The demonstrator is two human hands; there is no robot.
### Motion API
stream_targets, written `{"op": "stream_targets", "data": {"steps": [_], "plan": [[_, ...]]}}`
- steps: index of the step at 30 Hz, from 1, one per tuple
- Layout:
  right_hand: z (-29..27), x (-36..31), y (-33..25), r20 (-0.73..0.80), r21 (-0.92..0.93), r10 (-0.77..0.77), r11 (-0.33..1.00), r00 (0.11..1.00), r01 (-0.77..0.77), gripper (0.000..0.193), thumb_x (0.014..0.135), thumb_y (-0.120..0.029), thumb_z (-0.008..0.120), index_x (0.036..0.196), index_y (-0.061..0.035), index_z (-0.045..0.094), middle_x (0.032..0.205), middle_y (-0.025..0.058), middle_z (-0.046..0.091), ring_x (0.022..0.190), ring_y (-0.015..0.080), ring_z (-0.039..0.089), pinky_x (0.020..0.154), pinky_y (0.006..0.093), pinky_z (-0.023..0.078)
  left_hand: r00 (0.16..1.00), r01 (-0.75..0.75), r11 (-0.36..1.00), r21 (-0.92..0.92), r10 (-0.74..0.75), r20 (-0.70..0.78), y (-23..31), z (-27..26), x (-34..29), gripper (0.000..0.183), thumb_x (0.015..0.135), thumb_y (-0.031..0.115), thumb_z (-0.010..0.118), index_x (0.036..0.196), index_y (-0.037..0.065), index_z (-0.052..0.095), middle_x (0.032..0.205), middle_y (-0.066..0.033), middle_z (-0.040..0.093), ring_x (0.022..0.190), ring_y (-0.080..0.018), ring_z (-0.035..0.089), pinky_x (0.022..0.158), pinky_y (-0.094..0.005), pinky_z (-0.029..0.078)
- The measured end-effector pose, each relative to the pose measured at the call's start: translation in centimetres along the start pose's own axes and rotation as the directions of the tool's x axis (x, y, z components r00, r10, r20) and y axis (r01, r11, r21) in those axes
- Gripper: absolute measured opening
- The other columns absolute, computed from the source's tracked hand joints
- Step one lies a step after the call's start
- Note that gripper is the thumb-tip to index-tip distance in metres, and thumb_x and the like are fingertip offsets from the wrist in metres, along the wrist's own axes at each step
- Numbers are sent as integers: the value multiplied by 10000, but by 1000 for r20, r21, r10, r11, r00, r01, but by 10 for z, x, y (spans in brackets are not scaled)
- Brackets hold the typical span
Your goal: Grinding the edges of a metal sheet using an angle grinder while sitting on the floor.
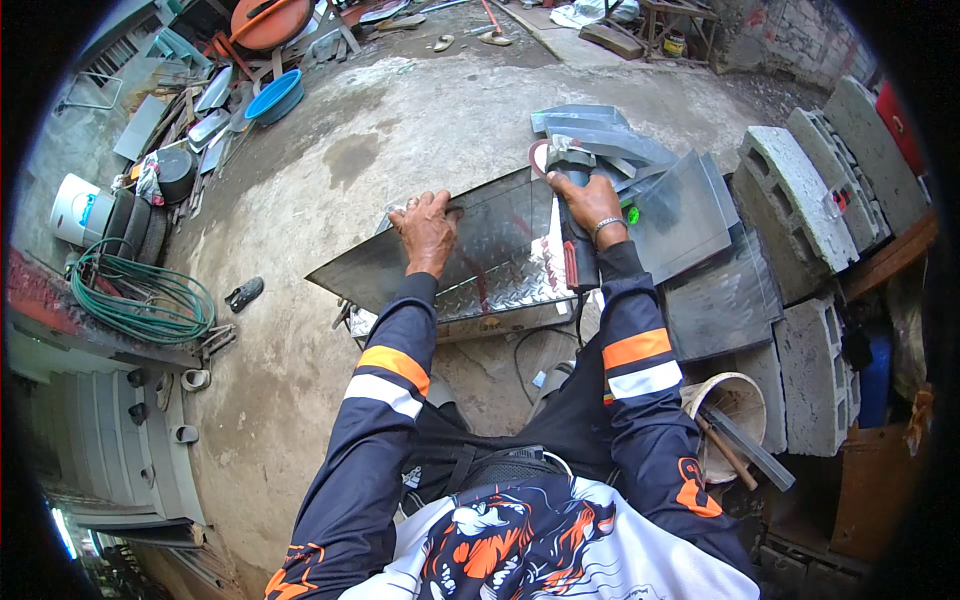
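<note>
My right hand [590, 203] is wrapped round an angle grinder [580, 262], whose reddish disc [539, 157] is at the far right end of a dark metal sheet [495, 232]. The sheet lies tilted across a low work surface with shiny tread plate [520, 290] showing beneath it. My left hand [428, 232] grips the sheet's far edge towards its left end, fingers curled over it. Whether the disc touches the metal I cannot tell. Dark reddish streaks run down the sheet. A cord trails from the grinder's lower end.
Stacked metal sheets [680, 225] and bent metal pieces [610, 135] lie right of the work, beside concrete blocks [800, 185]. A bucket [735, 410] holding metal offcuts stands near my right elbow. At left are a coiled green hose [145, 300], a white bucket [80, 210] and a blue basin [274, 97].
</note>
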State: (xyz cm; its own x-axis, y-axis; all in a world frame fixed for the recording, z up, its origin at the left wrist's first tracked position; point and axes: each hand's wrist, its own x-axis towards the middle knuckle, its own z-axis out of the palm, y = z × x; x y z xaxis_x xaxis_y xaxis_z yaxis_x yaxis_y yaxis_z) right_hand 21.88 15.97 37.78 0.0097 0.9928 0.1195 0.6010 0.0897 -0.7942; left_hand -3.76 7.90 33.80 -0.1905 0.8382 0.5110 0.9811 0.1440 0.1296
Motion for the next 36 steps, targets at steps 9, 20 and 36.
{"op": "stream_targets", "data": {"steps": [9, 20, 36], "plan": [[1, 4, 0, 8, -5, 23, 1000, 1000, -23, 878, 716, -650, 694, 892, 208, 631, 861, 357, 651, 835, 406, 686, 736, 438, 506, 1000, -23, 998, 53, 24, -19, -1, 0, 0, 249, 776, 354, 735, 933, 185, 640, 907, -18, 613, 951, -241, 593, 818, -443, 322], [4, 6, 2, 15, 9, 23, 1000, 1000, -23, 878, 714, -649, 700, 882, 210, 629, 850, 342, 656, 820, 378, 687, 733, 425, 509, 1000, -1, 1000, 23, 1, 18, 1, -3, 0, 213, 780, 281, 718, 954, 174, 658, 923, -35, 629, 984, -254, 594, 843, -463, 316], [4, 5, 2, 30, 44, 67, 997, 997, -69, 846, 708, -636, 710, 866, 193, 643, 810, 298, 669, 765, 329, 682, 715, 418, 507, 1000, -14, 998, 56, 13, 13, -2, 1, 1, 257, 790, 342, 737, 971, 194, 630, 932, -16, 613, 959, -242, 595, 824, -448, 324]]}}
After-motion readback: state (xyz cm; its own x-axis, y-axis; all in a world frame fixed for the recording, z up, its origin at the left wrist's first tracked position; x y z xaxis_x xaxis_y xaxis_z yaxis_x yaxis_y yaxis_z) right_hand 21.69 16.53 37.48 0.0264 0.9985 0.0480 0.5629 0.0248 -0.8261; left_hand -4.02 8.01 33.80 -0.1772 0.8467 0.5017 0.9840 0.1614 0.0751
